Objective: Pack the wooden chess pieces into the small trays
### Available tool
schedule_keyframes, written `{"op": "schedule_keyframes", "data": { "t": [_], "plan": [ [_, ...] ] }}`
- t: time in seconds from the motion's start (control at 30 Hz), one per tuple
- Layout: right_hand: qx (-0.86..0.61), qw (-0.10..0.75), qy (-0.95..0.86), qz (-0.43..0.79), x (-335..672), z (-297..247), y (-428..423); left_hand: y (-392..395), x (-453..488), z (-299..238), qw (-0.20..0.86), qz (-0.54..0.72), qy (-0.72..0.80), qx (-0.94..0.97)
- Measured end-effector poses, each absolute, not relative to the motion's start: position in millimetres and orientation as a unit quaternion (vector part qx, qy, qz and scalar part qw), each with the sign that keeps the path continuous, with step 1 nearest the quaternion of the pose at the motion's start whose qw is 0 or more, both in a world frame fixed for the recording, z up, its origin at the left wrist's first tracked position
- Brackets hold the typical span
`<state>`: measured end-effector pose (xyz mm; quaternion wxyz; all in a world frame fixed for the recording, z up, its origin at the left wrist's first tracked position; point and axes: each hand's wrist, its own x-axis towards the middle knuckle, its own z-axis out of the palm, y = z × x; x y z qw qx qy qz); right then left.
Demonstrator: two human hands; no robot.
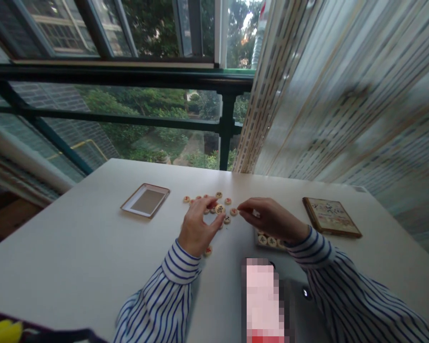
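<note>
My left hand (199, 224) is closed, pinching a xiangqi piece (220, 209) with a dark character between thumb and fingers, above the white table. Behind and around it lie several loose xiangqi pieces, among them a red-marked one (228, 201) and a dark-marked one (219, 195). My right hand (271, 218) has its fingertips pressed together beside another red-marked piece (233, 211); whether they touch it or hold something small, I cannot tell. Under my right wrist stands a tray (258, 244) with pieces set in rows, partly hidden by the hand and sleeve.
A shallow box lid (145, 201) lies on the left of the white table (75, 252). At the right is a flat decorated box (331, 216). A blurred-out phone-like object (264, 300) and a dark grey device (300, 309) lie near me. A railing and window stand behind.
</note>
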<state>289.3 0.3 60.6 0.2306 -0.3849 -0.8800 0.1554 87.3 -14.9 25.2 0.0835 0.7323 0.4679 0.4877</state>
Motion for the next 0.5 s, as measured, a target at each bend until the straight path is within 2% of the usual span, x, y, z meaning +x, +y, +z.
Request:
{"op": "schedule_keyframes", "data": {
  "t": [0.37, 0.5],
  "plan": [
    [-0.383, 0.380, -0.681, 0.495, 304, 46, -7, -19, 127, 29, 0.109, 0.483, 0.413, 0.764],
    [-0.374, 0.404, -0.638, 0.538, 315, 43, -8, -18, 142, 31, 0.113, 0.483, 0.406, 0.767]
  ]
}}
